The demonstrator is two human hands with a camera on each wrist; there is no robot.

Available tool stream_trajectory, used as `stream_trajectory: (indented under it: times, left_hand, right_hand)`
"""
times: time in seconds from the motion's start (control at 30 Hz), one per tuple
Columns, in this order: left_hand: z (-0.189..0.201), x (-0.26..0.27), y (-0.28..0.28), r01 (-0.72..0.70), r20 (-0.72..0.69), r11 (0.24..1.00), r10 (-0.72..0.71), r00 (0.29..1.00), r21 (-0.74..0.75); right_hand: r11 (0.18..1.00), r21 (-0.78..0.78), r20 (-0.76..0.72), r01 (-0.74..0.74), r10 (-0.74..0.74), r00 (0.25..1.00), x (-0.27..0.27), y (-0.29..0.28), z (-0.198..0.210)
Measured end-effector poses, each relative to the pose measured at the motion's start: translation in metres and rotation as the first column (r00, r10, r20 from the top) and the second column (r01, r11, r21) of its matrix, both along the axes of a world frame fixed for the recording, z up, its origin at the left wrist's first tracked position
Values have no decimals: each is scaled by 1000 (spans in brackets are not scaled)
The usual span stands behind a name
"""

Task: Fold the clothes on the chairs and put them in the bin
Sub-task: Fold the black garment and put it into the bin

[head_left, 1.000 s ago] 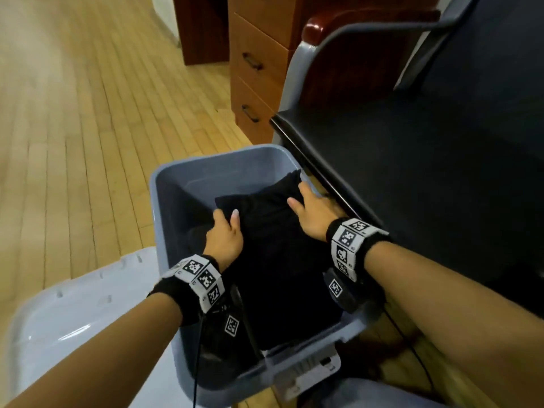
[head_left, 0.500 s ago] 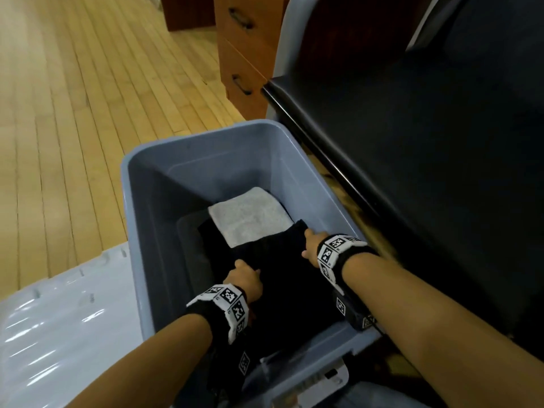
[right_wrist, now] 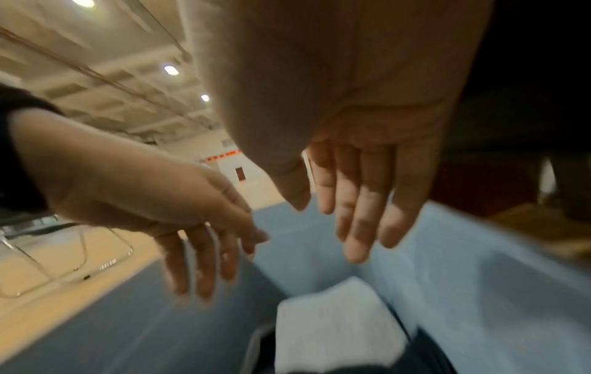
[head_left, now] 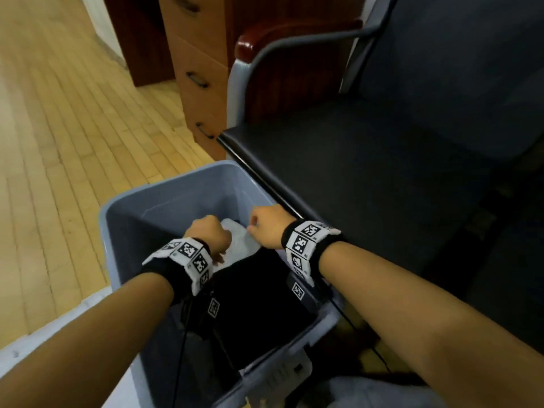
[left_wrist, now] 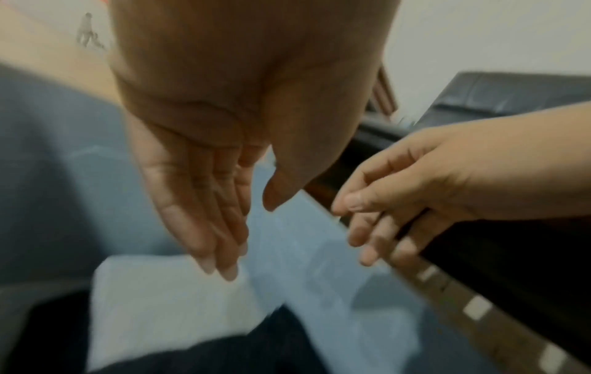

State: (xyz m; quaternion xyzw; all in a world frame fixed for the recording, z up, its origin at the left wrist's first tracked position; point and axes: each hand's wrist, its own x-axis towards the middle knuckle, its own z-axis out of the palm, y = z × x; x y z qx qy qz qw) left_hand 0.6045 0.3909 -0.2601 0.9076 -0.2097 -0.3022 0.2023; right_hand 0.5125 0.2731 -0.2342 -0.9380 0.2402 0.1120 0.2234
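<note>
Starting at the left, there's wood floor (head_left: 59,142) off to the outside of the left hand (head_left: 207,235), plus a pale lid (head_left: 44,348) lying under that forearm. Left hand hangs over the bin (head_left: 123,231) with fingers (left_wrist: 204,227) straight and loose, nothing in it. Right below both hands, inside the bin, sits a folded black garment (head_left: 259,295) on the near side, overlapping a folded white cloth (head_left: 238,240) further in. Right hand (head_left: 266,226) is just beside the left, also loose and empty, fingers (right_wrist: 355,215) pointing down over the bin's right wall. To the right of that hand is a dark chair (head_left: 382,172), seat bare, and beyond the hands some wooden drawers (head_left: 200,69).
</note>
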Motion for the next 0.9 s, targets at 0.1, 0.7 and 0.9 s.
stream_trajectory:
  times: [0.1, 0.7, 0.9]
  left_hand:
    - [89, -9, -21, 122, 294, 989, -94, 951, -80]
    - [232, -514, -303, 708, 84, 464, -803, 590, -532]
    - [163, -709, -323, 885, 209, 180, -933, 292, -429]
  right_hand:
    - [1000, -17, 206, 6, -2, 978, -10, -3, 76]
    - [258, -65, 272, 964, -925, 266, -602, -173, 192]
    - [-138, -178, 168, 974, -980, -108, -818, -166, 145]
